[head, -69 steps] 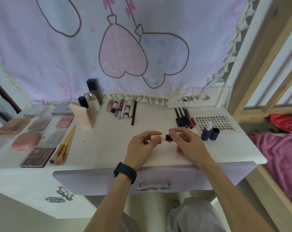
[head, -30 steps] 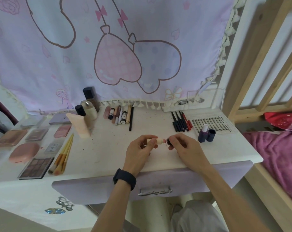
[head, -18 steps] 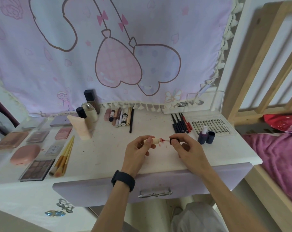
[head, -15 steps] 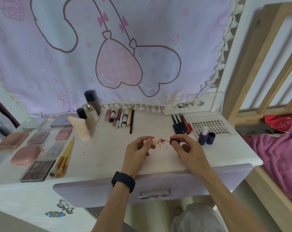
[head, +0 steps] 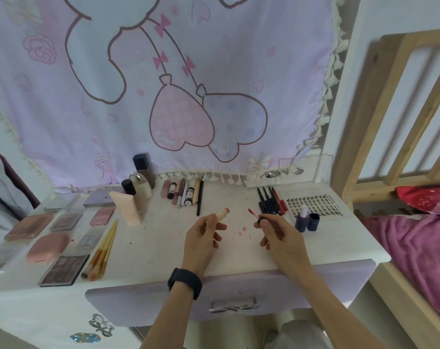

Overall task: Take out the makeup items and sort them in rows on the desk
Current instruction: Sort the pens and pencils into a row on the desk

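A pale lilac curtain (head: pixel 213 71) printed with brown-outlined pink and lavender heart balloons and pink bows is hanging over the far edge of the white desk (head: pixel 163 238), whose drawer front (head: pixel 314 288) is showing lilac. Yellow-handled brushes (head: pixel 103 250), a pink compact (head: pixel 47 250) and brown-toned palettes (head: pixel 62 270) are lying toward the desk's left edge, with black and red pencils (head: pixel 271 201) and a purple bottle (head: pixel 302 220) toward the right. The beige tube (head: pixel 222 214) is showing a red mouth, the black-capped wand (head: pixel 254 214) a red tip, and reddish smears (head: pixel 242 229) are marking the desk.

You have one view only, from your head, wide-angle, facing forward and down at close range. The desk (head: pixel 163 248) fills the frame's middle, the curtain (head: pixel 163 71) the top, your forearms the bottom centre.
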The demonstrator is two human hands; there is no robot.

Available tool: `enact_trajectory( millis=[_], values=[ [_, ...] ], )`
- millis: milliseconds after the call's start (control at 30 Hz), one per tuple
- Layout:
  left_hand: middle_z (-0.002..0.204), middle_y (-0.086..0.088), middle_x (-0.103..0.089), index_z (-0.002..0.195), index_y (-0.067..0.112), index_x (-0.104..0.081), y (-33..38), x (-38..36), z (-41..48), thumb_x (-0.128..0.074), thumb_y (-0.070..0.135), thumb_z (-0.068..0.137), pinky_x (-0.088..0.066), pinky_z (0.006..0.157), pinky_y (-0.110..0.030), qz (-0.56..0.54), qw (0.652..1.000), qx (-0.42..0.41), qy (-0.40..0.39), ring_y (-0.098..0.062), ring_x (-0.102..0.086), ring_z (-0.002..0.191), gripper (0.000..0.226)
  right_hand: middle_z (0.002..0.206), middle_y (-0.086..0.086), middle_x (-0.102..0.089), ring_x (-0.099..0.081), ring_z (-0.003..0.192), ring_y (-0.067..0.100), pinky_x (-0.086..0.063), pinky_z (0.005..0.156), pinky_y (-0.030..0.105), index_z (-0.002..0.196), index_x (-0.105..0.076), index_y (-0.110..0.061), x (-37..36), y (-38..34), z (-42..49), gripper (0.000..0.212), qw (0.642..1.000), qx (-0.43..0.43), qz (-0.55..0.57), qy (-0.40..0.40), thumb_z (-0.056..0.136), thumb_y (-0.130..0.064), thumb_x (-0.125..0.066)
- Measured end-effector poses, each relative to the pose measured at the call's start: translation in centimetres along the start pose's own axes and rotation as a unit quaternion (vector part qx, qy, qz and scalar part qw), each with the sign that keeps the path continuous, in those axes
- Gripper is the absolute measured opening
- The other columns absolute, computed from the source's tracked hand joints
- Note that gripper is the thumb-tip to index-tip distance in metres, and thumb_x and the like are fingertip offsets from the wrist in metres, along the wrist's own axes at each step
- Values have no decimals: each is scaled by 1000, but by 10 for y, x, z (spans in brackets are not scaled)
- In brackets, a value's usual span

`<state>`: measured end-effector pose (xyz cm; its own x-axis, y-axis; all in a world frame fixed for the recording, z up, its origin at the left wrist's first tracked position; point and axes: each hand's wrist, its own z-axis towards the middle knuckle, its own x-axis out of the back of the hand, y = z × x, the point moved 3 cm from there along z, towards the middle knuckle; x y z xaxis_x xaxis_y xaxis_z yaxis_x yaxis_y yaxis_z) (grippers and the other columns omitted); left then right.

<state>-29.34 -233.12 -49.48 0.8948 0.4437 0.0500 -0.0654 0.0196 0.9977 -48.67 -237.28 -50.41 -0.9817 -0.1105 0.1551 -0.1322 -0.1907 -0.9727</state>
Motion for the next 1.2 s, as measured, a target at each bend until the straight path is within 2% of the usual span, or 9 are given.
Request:
enact_trajectory(
  millis=[167,300,367,467,600,733,833,1000,1200],
  values=[
    [86,0,-75,106,11,-67,10,0,-1,-39,43,104,-49,61,-25,-26,998,63,-12,-13,-60,69,43,95,-6,-77,-66,63,18,-55,60,27,111,-64,-21,24,-11,-25,13,998,-16,58,11,99,-24,-59],
    [86,3,-61,106,20,-71,18,-10,-8,-44,48,101,-47,68,-25,6,999,46,-22,-14,-53,78,39,93,3,-78,-65,61,23,-55,60,33,108,-60,-15,71,-7,-49,15,993,-37,96,60,94,-18,-64],
    [79,4,-57,107,22,-72,22,-26,-14,-51,48,97,-47,70,-27,-1,998,32,-56,-15,-53,78,35,93,0,-78,-67,62,21,-56,60,30,107,-60,-17,94,-4,-51,15,992,-49,77,86,93,-18,-66],
    [81,6,-68,108,22,-72,30,-57,-24,-59,52,89,-50,72,-28,-27,993,27,-115,-14,-63,79,38,98,-11,-76,-71,71,10,-54,63,25,104,-63,-29,121,1,-44,12,993,-59,2,106,93,-33,-66],
    [89,9,-76,106,25,-64,32,-100,-37,-57,42,97,-49,69,-14,78,983,-24,-164,-7,-69,79,20,98,-27,-68,-60,92,-7,-41,71,11,100,-66,-40,136,6,-32,8,987,-31,-110,116,92,-42,-67],
    [92,15,-73,102,35,-57,14,-134,-45,-56,51,95,-47,73,-17,219,958,-62,-174,0,-64,87,17,95,-29,-66,-55,96,-1,-41,80,22,100,-68,-43,137,17,-22,11,973,4,-183,138,89,-45,-70],
    [104,19,-67,103,41,-64,2,-146,-44,-55,65,87,-52,83,-30,317,933,-101,-137,-6,-59,98,31,94,-34,-65,-56,99,2,-41,88,29,101,-68,-45,134,29,-17,12,961,14,-244,131,90,-48,-67],
    [112,12,-55,113,42,-68,2,-155,-47,-55,66,87,-36,92,-31,442,884,-127,-84,-12,-44,112,38,108,-19,-69,-53,107,11,-26,86,28,110,-72,-41,129,42,-17,24,926,39,-342,153,89,-51,-67],
    [109,11,-59,112,40,-71,-1,-159,-46,-57,66,86,-36,90,-32,460,877,-121,-64,-14,-45,110,39,102,-13,-65,-51,104,15,-24,85,28,109,-75,-38,127,42,-13,26,915,23,-373,154,88,-52,-68]
  ],
)
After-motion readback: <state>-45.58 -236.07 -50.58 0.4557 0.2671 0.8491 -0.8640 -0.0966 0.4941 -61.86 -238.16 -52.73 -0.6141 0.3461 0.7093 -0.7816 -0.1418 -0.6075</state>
